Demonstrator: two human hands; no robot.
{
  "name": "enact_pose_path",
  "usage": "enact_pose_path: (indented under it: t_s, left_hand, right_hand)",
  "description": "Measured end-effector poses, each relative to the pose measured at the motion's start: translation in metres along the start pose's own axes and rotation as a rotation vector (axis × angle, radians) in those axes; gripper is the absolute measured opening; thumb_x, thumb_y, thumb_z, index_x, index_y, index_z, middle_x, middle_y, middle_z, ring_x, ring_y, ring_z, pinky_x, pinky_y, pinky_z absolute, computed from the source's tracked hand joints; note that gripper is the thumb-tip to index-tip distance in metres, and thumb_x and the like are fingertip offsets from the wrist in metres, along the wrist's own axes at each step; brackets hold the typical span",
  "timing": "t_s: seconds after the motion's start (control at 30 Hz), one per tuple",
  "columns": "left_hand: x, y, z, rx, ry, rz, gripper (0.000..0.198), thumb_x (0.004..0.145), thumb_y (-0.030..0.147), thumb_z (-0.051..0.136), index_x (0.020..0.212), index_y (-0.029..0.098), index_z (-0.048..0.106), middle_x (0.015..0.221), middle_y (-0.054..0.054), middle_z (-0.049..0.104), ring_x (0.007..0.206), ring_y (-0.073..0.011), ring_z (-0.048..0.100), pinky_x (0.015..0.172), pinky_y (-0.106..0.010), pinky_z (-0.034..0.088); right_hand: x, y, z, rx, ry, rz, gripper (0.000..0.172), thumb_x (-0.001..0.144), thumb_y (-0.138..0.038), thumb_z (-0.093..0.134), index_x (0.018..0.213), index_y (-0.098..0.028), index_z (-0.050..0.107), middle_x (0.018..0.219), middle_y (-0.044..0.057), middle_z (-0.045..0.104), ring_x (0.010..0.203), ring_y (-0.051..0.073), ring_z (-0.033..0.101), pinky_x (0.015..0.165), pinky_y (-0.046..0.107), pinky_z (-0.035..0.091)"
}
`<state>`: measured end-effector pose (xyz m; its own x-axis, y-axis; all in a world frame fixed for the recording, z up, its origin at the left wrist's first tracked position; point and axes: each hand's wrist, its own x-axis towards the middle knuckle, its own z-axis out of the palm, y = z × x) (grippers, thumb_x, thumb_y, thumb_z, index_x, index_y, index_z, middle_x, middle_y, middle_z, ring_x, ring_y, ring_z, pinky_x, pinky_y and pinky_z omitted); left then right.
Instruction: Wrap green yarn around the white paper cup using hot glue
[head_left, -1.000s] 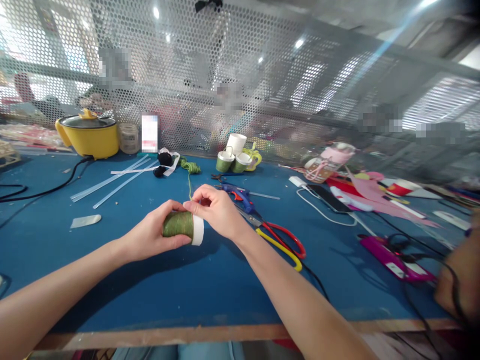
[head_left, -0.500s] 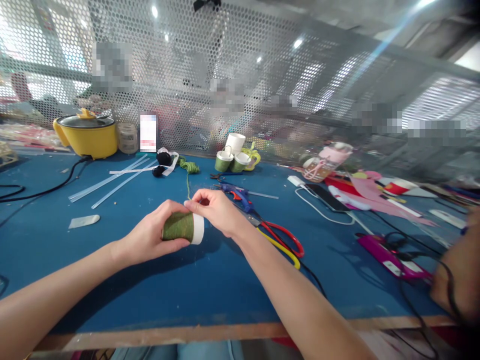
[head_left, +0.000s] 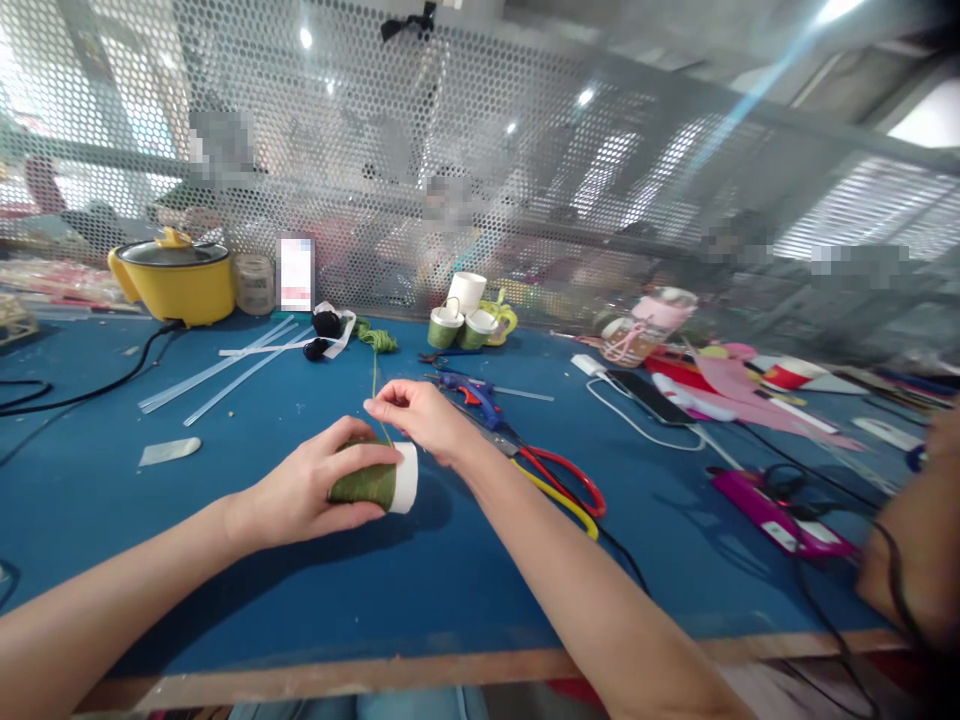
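My left hand (head_left: 319, 487) is wrapped round a paper cup (head_left: 406, 478) lying on its side, its white rim to the right. Green yarn (head_left: 367, 489) covers the cup's body. Above and right of it, my right hand (head_left: 412, 412) pinches the green strand (head_left: 375, 372), which runs from the cup's rim end up to a loose yarn bundle (head_left: 379, 340) farther back. A gap separates my right fingertips from the cup.
Right of my hands lie a blue glue gun (head_left: 478, 397) and red-and-yellow-handled scissors (head_left: 574, 478). Wrapped cups (head_left: 446, 328), a yellow pot (head_left: 184, 285) and a lit phone (head_left: 295, 275) stand behind. A purple power strip (head_left: 780, 515) and a person's arm (head_left: 911, 530) are right.
The cup and my left hand have shifted slightly down and right. My right fingers have moved off the cup, and a stretch of strand now shows between them.
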<state>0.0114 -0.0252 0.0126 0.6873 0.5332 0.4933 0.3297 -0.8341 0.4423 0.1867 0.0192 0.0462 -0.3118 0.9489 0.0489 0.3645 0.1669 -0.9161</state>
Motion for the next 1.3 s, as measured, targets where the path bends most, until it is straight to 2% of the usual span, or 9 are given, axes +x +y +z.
enact_pose_path:
  t_s: [0.33,0.43,0.53,0.63,0.73,0.8,0.97,1.13,1.3]
  left_hand:
    - [0.0,0.006,0.004,-0.011,-0.062,0.051,0.039,0.082,0.027,0.058,0.119,0.023,0.046,0.113,-0.01,0.044,0.098,-0.0218,0.052,0.085,-0.034,0.047]
    - [0.001,0.006,0.004,-0.013,-0.068,0.047,0.039,0.083,0.028,0.058,0.119,0.023,0.045,0.113,-0.01,0.044,0.097,-0.0218,0.052,0.085,-0.034,0.047]
    - [0.001,0.004,0.003,-0.02,-0.071,0.034,0.039,0.083,0.027,0.057,0.119,0.024,0.044,0.114,-0.01,0.043,0.099,-0.0221,0.052,0.086,-0.035,0.047]
    - [0.002,0.002,0.002,-0.044,-0.039,0.018,0.04,0.083,0.026,0.057,0.12,0.024,0.042,0.114,-0.01,0.043,0.101,-0.0218,0.051,0.087,-0.035,0.046]
    - [0.003,0.0,0.001,-0.074,0.017,-0.001,0.039,0.083,0.026,0.057,0.12,0.024,0.042,0.112,-0.009,0.043,0.102,-0.021,0.05,0.088,-0.034,0.045]
    - [0.004,-0.001,0.0,-0.087,0.053,-0.015,0.039,0.083,0.025,0.057,0.119,0.024,0.043,0.111,-0.008,0.043,0.101,-0.0207,0.049,0.088,-0.034,0.045]
    - [0.003,-0.004,0.001,-0.073,0.119,-0.03,0.038,0.083,0.025,0.057,0.119,0.024,0.042,0.111,-0.008,0.042,0.101,-0.0212,0.049,0.087,-0.035,0.046]
    - [0.001,-0.005,0.005,-0.015,0.083,0.011,0.04,0.084,0.026,0.056,0.121,0.025,0.041,0.114,-0.009,0.041,0.103,-0.0226,0.048,0.087,-0.037,0.046]
    - [-0.001,-0.001,0.005,0.057,0.024,0.034,0.04,0.084,0.024,0.056,0.121,0.025,0.042,0.119,-0.01,0.035,0.109,-0.0242,0.045,0.091,-0.038,0.045]
  right_hand:
    - [0.06,0.014,-0.009,-0.042,0.077,0.136,0.022,0.082,-0.015,0.056,0.061,-0.015,0.048,0.05,-0.005,0.052,0.037,0.005,0.039,0.037,0.02,0.032]
    - [0.087,0.007,-0.017,-0.083,0.096,0.167,0.012,0.086,-0.023,0.055,0.083,-0.012,0.058,0.073,0.001,0.061,0.056,0.009,0.055,0.051,0.023,0.047]
    - [0.111,-0.003,-0.022,-0.114,0.122,0.171,0.029,0.088,-0.031,0.051,0.112,-0.015,0.054,0.109,0.007,0.058,0.088,0.017,0.06,0.074,0.036,0.051]
    - [0.119,-0.011,-0.022,-0.15,0.12,0.144,0.022,0.087,-0.026,0.053,0.104,-0.013,0.057,0.096,0.006,0.062,0.079,0.015,0.061,0.068,0.031,0.052]
    - [0.106,-0.014,-0.022,-0.219,0.057,0.126,0.006,0.078,-0.016,0.063,0.077,-0.011,0.06,0.06,0.002,0.061,0.055,0.012,0.059,0.054,0.023,0.047]
    - [0.086,-0.013,-0.025,-0.275,0.051,0.1,0.014,0.073,-0.016,0.068,0.063,-0.013,0.057,0.047,-0.002,0.054,0.045,0.01,0.053,0.05,0.022,0.043]
    - [0.022,-0.009,-0.032,-0.298,0.068,0.027,0.032,0.084,-0.041,0.052,0.063,-0.016,0.055,0.056,0.0,0.057,0.05,0.009,0.051,0.051,0.021,0.04]
    - [-0.016,0.0,-0.026,-0.123,-0.182,0.085,0.055,0.081,-0.062,0.041,0.074,-0.014,0.065,0.07,0.003,0.063,0.064,0.013,0.054,0.061,0.025,0.041]
    - [-0.021,0.002,-0.014,0.044,-0.225,0.058,0.042,0.07,-0.056,0.062,0.072,-0.014,0.063,0.062,-0.003,0.055,0.059,0.01,0.047,0.057,0.023,0.035]
